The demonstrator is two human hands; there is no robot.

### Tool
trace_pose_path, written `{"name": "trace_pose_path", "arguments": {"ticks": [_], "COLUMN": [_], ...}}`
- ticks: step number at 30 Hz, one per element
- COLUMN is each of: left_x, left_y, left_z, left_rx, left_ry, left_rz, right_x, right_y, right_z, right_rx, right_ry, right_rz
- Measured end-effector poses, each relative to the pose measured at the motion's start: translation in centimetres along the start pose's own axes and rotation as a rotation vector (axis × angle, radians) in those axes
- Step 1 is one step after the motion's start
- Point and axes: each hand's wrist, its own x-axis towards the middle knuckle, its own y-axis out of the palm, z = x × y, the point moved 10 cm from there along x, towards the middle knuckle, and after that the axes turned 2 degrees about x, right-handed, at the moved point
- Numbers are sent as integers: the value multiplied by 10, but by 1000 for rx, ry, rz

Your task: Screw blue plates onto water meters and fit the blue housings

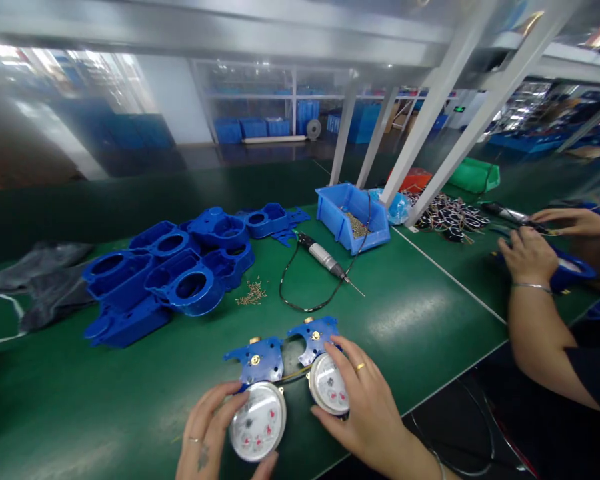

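Note:
My left hand (207,433) curls round a round white meter dial (258,423) at the near edge of the green table (420,313). My right hand (367,403) grips a second white dial (329,383) just to the right. Each dial joins a blue plastic bracket with brass fittings: the left bracket (257,361) and the right bracket (314,337). A thin wire runs between the two units. Both units rest on the table.
A heap of blue plastic housings (173,273) lies at the left, with small brass screws (253,293) beside it. An electric screwdriver (325,258) with its cable and a blue bin (353,215) sit behind. At the right, another person's hands (530,257) work on a blue part.

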Motion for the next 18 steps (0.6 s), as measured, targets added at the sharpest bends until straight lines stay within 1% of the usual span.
{"name": "trace_pose_path", "arguments": {"ticks": [4, 6, 8, 10, 12, 15, 18], "left_x": [-14, -19, -21, -19, -15, -11, -13], "left_y": [13, 19, 23, 26, 28, 27, 30], "left_z": [0, 3, 4, 2, -1, 3, 5], "left_rx": [51, 56, 47, 58, 88, 117, 53], "left_ry": [-12, -61, -112, -125, -114, -93, 7], "left_rz": [35, 38, 32, 27, 21, 4, 20], "right_x": [1, 0, 0, 0, 1, 4, 7], "right_y": [4, 5, 5, 3, 0, -5, -5], "right_z": [-1, -2, -1, 2, 6, 14, 19], "right_rx": [-15, -24, -29, -34, -50, -79, -93], "right_ry": [-29, -34, -43, -52, -60, -95, -120], "right_rz": [12, 11, 4, -12, -26, -35, -33]}}
